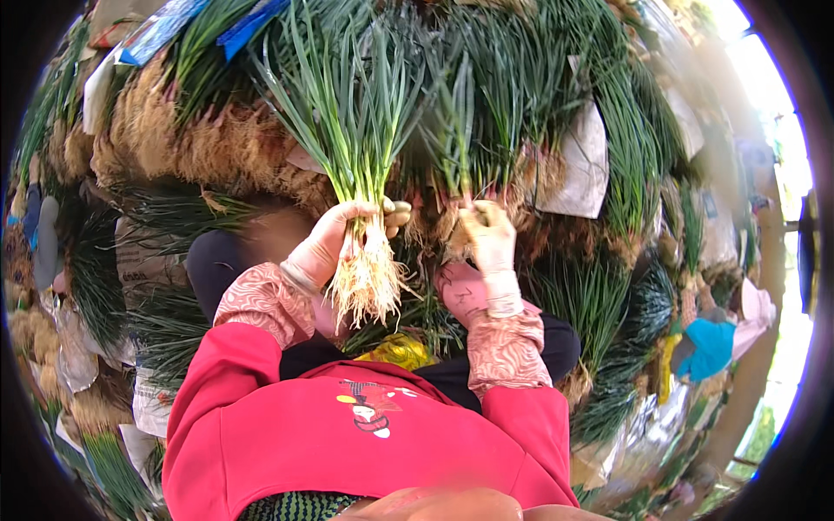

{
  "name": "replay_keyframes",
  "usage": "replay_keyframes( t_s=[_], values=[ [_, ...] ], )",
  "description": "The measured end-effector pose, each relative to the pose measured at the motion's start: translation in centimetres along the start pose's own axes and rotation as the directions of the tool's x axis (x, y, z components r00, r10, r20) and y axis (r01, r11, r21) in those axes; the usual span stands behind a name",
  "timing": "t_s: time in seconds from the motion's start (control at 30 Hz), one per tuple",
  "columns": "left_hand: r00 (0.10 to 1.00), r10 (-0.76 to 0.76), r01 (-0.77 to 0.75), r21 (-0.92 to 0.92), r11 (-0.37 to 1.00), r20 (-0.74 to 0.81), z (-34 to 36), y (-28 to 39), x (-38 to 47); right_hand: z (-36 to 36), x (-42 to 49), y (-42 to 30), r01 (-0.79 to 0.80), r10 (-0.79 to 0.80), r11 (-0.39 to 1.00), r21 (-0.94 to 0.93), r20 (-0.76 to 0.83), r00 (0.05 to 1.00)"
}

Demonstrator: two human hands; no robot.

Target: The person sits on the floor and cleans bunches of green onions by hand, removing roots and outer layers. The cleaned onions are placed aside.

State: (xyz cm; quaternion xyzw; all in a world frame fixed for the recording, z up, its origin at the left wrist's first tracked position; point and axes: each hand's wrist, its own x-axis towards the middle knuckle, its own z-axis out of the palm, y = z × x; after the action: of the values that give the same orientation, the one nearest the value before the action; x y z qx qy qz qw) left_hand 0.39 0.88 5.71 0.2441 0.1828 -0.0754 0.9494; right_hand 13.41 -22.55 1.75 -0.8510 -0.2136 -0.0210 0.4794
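Note:
A gloved left hand of mine (329,238) is closed around a bunch of green onions (365,166), leaves pointing away from me and pale, bushy roots hanging below the fist. To its right, my gloved right hand (488,231) has its fingers curled at the root end of more green onions (464,153), which stand close to the pile in front. Whether these stalks are gripped or only touched, I cannot tell. Patterned sleeve covers show at both wrists.
Heaped green onions with brown roots (215,146) lie across the front. A white sack (583,163) rests on the right heap, and a yellow plastic bag (401,352) lies between my legs. More onion bundles (580,306) flank me. A person in blue (707,348) is at the far right.

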Motion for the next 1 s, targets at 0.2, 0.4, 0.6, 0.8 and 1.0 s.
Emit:
replay_keyframes(
  t_s=[0.2, 0.4, 0.6, 0.8, 1.0],
  values=[
    [0.996, -0.018, 0.026, -0.095, 0.995, 0.084, -0.5, -2.5, 4.3, 5.5, -3.2, -2.5, 0.328, -0.308, 0.928, -0.179, 0.135, 0.942],
    [0.999, 0.021, -0.021, -0.017, 1.0, 0.031, -1.7, -2.3, 3.2, -1.3, 2.5, 0.3, 0.219, -0.152, 0.569, -0.793, 0.16, 0.975],
    [0.996, -0.05, 0.06, -0.131, 0.99, 0.079, 0.4, -1.4, 0.7, 4.2, 2.9, -2.1, -0.53, 0.212, 0.786, 0.318, 0.667, 0.714],
    [0.991, -0.014, 0.048, -0.254, 0.966, 0.135, -0.3, -1.2, 0.3, 11.9, 0.1, -4.6, -0.687, -0.188, -0.506, 0.521, 0.711, 0.678],
    [0.925, -0.045, 0.127, -0.194, 0.973, 0.377, -1.0, 0.3, -1.2, 7.1, 0.0, -4.4, -0.625, 0.36, -0.035, 0.78, 0.593, 0.72]
  ],
)
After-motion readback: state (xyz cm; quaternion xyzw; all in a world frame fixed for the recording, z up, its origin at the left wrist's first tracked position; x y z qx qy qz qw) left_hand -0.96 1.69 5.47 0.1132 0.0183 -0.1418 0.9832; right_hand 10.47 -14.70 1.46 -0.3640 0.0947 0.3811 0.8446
